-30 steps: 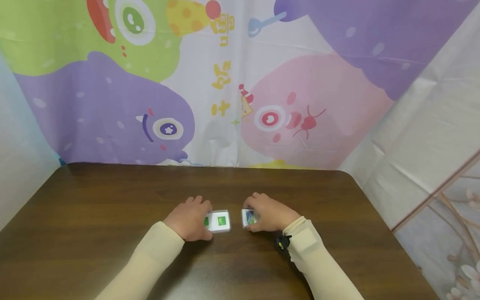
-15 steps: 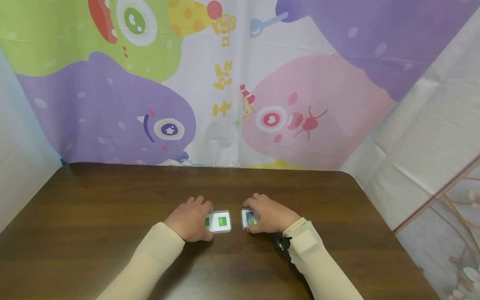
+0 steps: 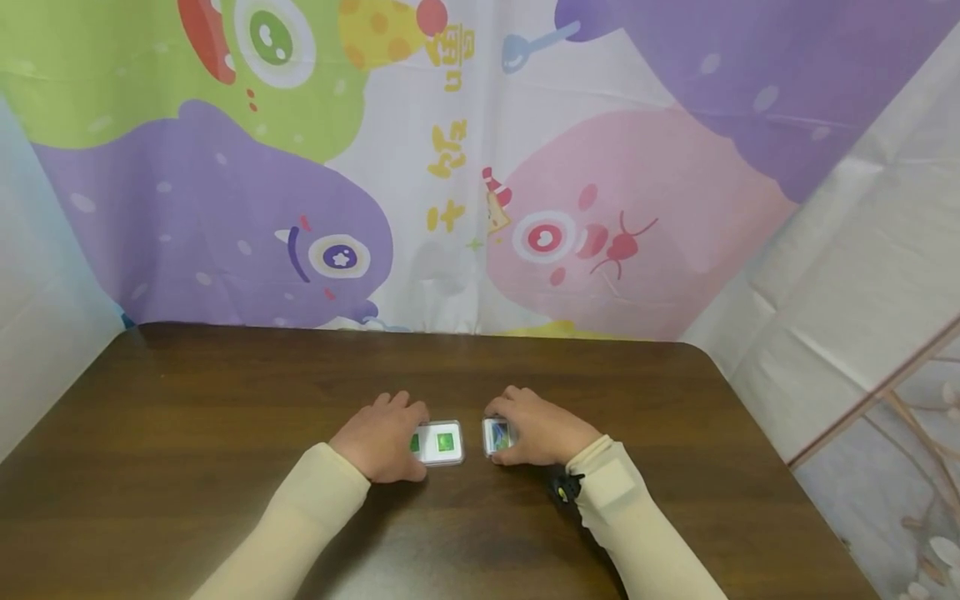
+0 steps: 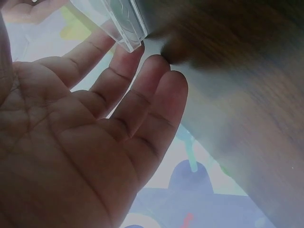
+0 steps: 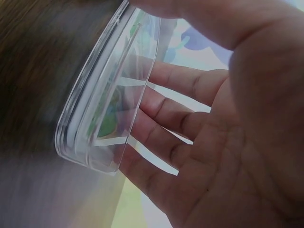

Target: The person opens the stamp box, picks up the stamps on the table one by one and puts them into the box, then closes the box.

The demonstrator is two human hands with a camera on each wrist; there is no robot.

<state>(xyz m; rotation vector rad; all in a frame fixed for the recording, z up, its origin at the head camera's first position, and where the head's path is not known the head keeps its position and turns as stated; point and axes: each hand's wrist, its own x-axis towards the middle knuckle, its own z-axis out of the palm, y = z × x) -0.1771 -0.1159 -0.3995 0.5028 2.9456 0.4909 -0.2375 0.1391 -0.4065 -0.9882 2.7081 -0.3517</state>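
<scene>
In the head view my left hand point(image 3: 381, 439) holds a flat, clear plastic case point(image 3: 447, 442) by its left end, thumb at the near side and fingers at the far side. White backing and green square pictures show through its top. My right hand point(image 3: 546, 428) grips a second clear case point(image 3: 491, 434) with a blue and green picture; the palm hides its right part. A short gap parts the two cases. In the left wrist view one corner of the left case point(image 4: 128, 23) shows beside the fingertips. The right wrist view shows the right case point(image 5: 102, 109) between thumb and fingers.
Both hands are over a brown wooden table point(image 3: 225, 392). A printed cartoon curtain point(image 3: 450, 283) hangs behind its far edge, and pale cloth point(image 3: 810, 275) hangs on the right. A small black device point(image 3: 564, 487) sits at the right wrist.
</scene>
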